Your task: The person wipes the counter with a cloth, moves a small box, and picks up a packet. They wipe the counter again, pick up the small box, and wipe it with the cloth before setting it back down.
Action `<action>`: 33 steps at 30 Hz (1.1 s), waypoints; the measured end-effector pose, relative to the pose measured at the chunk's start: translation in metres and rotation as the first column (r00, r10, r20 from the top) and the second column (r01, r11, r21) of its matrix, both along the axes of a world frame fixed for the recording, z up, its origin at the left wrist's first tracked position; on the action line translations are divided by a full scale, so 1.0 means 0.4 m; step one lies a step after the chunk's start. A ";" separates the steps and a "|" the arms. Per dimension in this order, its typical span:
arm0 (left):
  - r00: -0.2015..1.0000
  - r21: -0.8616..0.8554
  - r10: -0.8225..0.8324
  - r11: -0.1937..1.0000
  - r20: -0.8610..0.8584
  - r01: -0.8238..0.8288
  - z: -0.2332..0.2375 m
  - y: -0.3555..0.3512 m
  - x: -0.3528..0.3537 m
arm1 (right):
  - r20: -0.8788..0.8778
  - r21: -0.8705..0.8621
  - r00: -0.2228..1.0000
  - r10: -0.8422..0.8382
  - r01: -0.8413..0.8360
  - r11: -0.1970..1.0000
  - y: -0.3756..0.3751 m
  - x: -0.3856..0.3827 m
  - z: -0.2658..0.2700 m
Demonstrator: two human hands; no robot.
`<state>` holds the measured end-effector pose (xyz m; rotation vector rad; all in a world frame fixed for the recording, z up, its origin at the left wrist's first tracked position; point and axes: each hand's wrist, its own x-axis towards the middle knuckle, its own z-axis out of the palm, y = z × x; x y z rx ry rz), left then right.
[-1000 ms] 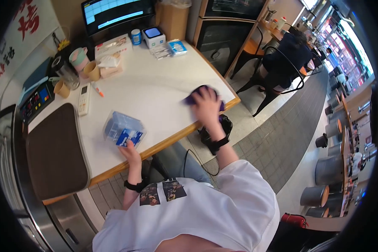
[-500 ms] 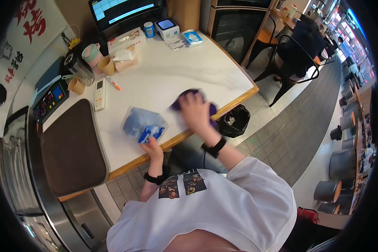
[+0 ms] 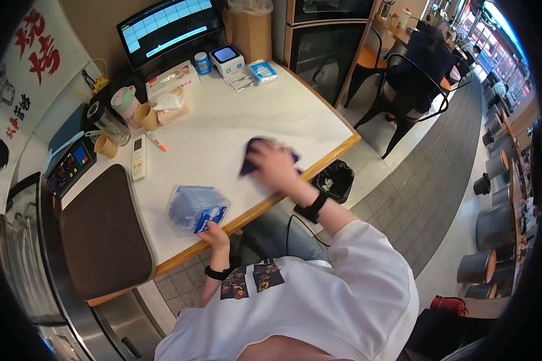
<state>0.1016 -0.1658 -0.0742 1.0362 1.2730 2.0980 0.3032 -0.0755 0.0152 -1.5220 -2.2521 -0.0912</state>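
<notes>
My left hand (image 3: pixel 216 238) grips a clear plastic box (image 3: pixel 186 206) by its near corner, where a blue label shows. Pale blue pieces fill the box, too small to make out singly. Under my right hand (image 3: pixel 277 166) lies a dark purple cloth (image 3: pixel 247 165), pressed on the white tabletop close to the wooden front edge. The right fingers are bent over the cloth and slightly blurred. A gap of bare tabletop separates the box from the cloth.
On the table (image 3: pixel 301 111) are a brown tray (image 3: pixel 105 234), a remote control (image 3: pixel 139 157), an orange-tipped pen (image 3: pixel 156 142), paper cups (image 3: pixel 146 117) and a tissue pack (image 3: pixel 171 105). A lined bin (image 3: pixel 334 180) stands beyond the edge; a seated person (image 3: pixel 421 69) is farther off.
The view has shifted slightly. My right hand has drawn the cloth in from the table's edge. My left hand still holds the box, which now sits a little nearer to me.
</notes>
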 end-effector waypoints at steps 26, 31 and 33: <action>0.941 0.000 0.196 0.979 -0.275 -0.204 0.028 -0.094 -0.288 | 0.207 0.078 0.978 0.035 -0.052 0.996 -0.105 -0.143 -0.041; 0.940 0.124 0.265 0.962 -0.215 -0.243 0.008 -0.135 -0.286 | 0.087 0.043 0.877 0.472 -0.477 0.878 -0.212 -0.470 -0.032; 0.938 0.143 0.329 0.939 -0.114 -0.312 0.039 -0.145 -0.266 | 0.015 0.049 0.803 0.595 -0.595 0.802 -0.223 -0.534 -0.045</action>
